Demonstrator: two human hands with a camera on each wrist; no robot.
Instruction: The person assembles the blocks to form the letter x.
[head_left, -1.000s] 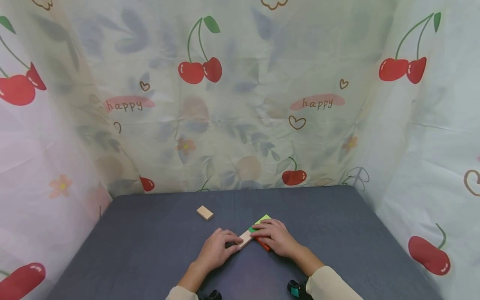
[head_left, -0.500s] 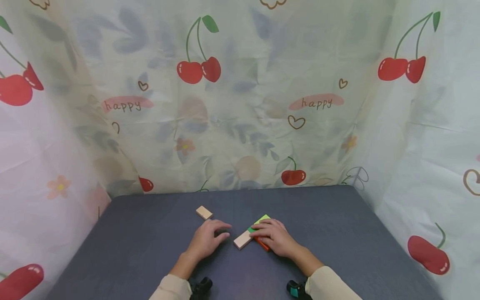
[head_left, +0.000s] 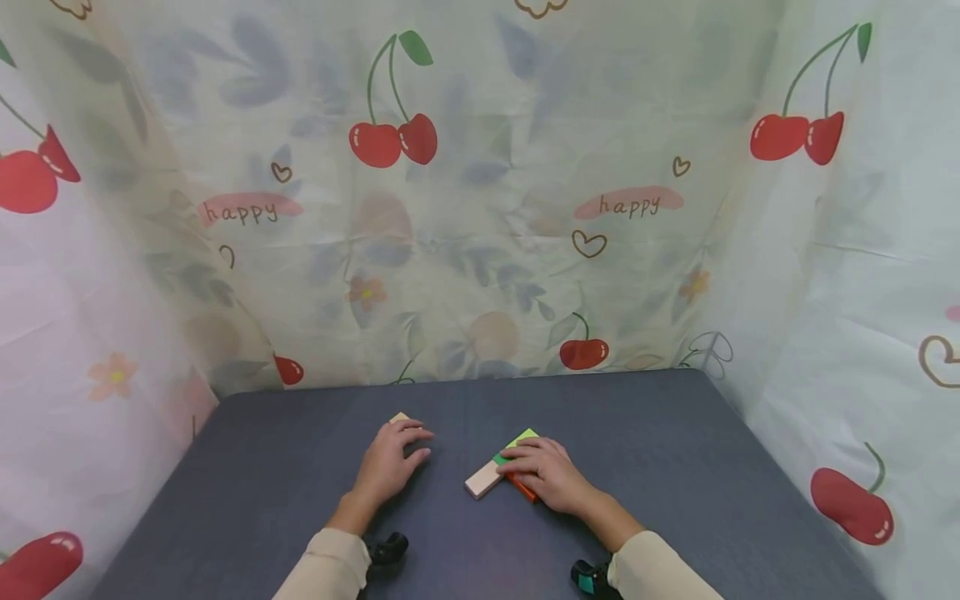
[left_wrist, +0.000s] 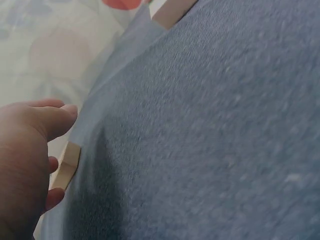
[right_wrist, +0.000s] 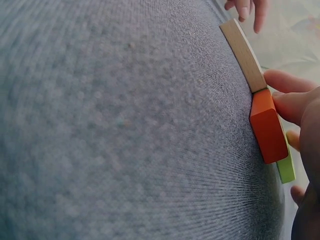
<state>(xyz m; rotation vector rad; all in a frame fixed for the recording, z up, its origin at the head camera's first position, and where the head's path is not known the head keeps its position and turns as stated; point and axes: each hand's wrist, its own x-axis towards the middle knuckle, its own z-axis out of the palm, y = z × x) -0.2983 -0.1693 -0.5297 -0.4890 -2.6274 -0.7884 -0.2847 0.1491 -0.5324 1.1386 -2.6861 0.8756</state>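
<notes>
In the head view my left hand is over a loose wooden block, with its fingers spread. The left wrist view shows the fingertips beside that wooden block, thumb apart from them; contact cannot be told. My right hand rests on a cluster of blocks. Under its fingers lie a plain wooden block, a green block, a light green block and a red-orange block. In the right wrist view its thumb touches the orange block, which meets the wooden block's end.
A dark grey cloth covers the table. Cherry-printed curtains hang behind it and at both sides. A dark wrist device is on the left wrist and another on the right.
My left hand has left the plain wooden block in the cluster and moved left and away to the loose wooden block. My right hand has stayed on the cluster.
</notes>
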